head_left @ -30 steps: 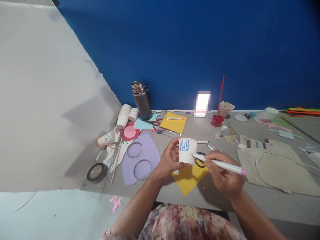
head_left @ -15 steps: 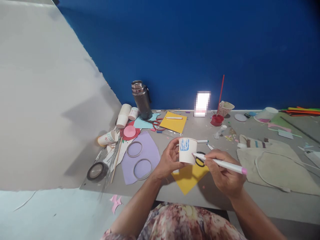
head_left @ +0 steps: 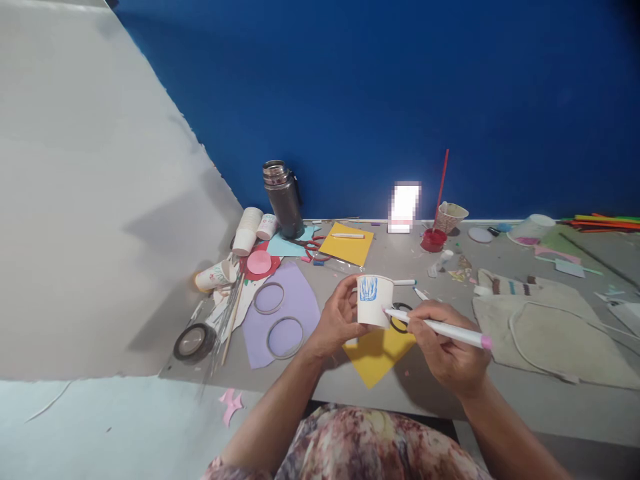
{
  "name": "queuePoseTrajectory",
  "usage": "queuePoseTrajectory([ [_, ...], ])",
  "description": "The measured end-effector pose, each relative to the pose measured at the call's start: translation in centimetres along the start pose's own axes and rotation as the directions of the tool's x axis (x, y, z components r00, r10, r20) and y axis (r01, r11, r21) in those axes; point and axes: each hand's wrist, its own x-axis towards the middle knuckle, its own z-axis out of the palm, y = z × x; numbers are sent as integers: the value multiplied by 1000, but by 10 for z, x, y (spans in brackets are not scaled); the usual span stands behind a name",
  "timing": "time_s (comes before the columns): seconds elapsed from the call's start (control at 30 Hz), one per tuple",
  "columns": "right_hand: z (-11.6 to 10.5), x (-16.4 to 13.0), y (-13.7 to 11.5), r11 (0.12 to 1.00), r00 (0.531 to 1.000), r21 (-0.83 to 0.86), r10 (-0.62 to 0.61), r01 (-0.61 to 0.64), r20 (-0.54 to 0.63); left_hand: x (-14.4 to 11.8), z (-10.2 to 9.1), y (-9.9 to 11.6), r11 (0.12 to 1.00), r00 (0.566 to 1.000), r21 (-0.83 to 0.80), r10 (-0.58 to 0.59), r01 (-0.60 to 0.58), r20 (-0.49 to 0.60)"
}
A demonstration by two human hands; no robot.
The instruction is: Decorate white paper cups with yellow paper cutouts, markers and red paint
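Note:
My left hand (head_left: 340,319) grips a white paper cup (head_left: 374,313) from its left side and base. Blue crown-like lines are drawn on the upper part of the cup's wall. In my right hand (head_left: 450,350) is a white marker (head_left: 453,331) with a pink end, its tip at the cup's lower right wall. Behind the cup and marker, a black ring (head_left: 399,319) partly shows. A yellow sheet (head_left: 371,370) lies on the table beneath my hands.
Purple paper (head_left: 300,287) with two grey rings lies left, near black tape (head_left: 194,343) and stacked cups (head_left: 247,232). A dark thermos (head_left: 284,203) stands behind. Red-handled scissors (head_left: 314,248) lie beside another yellow sheet (head_left: 345,250). A cream cloth bag (head_left: 555,333) lies right.
The cup and both hands are almost where they were. The marker tip stays by the cup's lower right wall, where a faint pink mark now shows.

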Motion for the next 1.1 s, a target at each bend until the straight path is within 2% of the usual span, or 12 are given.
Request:
queuePoseTrajectory([
  [0.9, -2, -1, -8, 999, 998, -15, -38, 39, 41, -1, 2, 1, 1000, 999, -22, -2, 1, -32],
  [1.1, -1, -3, -2, 1000, 999, 10, -29, 29, -27, -2, 3, 3, 999, 1000, -40, -19, 18, -22],
])
